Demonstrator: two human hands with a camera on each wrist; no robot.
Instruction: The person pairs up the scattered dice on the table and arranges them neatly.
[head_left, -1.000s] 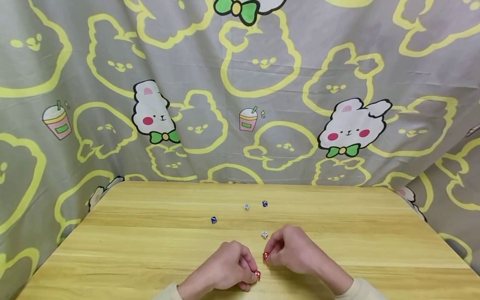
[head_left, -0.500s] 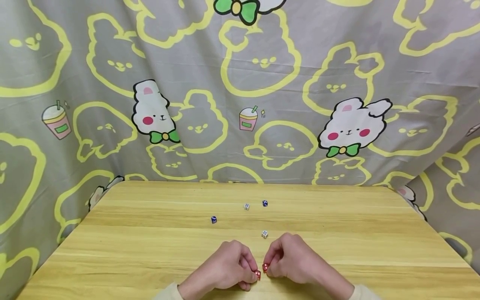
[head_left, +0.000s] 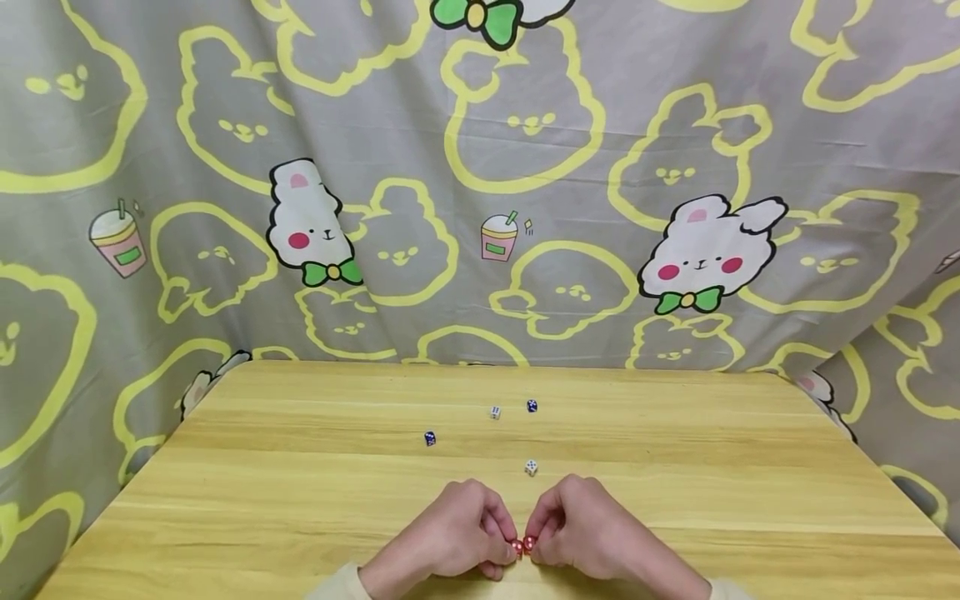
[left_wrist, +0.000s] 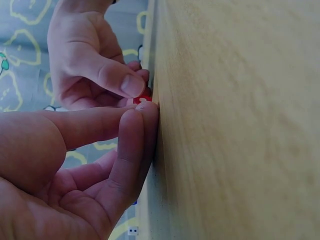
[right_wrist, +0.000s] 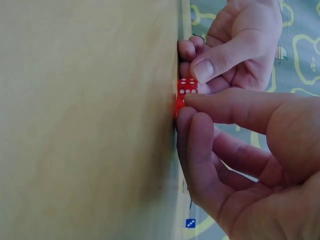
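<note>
In the head view my left hand (head_left: 463, 529) pinches a red die (head_left: 517, 547) low over the wooden table. Facing it, my right hand (head_left: 581, 529) holds a second red die (head_left: 530, 543) between thumb and fingertips. The two dice sit side by side, right at each other. The right wrist view shows the left hand's red die (right_wrist: 187, 85) with white pips on two faces. Below it the other die is mostly covered by the right thumb (right_wrist: 205, 101). From the left wrist only a sliver of red die (left_wrist: 142, 99) shows between both hands' fingertips.
Beyond the hands lie a white die (head_left: 531, 467), a farther white die (head_left: 495, 412), a blue die (head_left: 532, 406) and another blue die (head_left: 430, 438) to the left. The wooden table (head_left: 300, 483) ends at a patterned grey curtain (head_left: 420, 125).
My right hand has brought its red die toward me, down to the level of the left hand's die, closing the gap between them. The left hand stays nearly in place.
</note>
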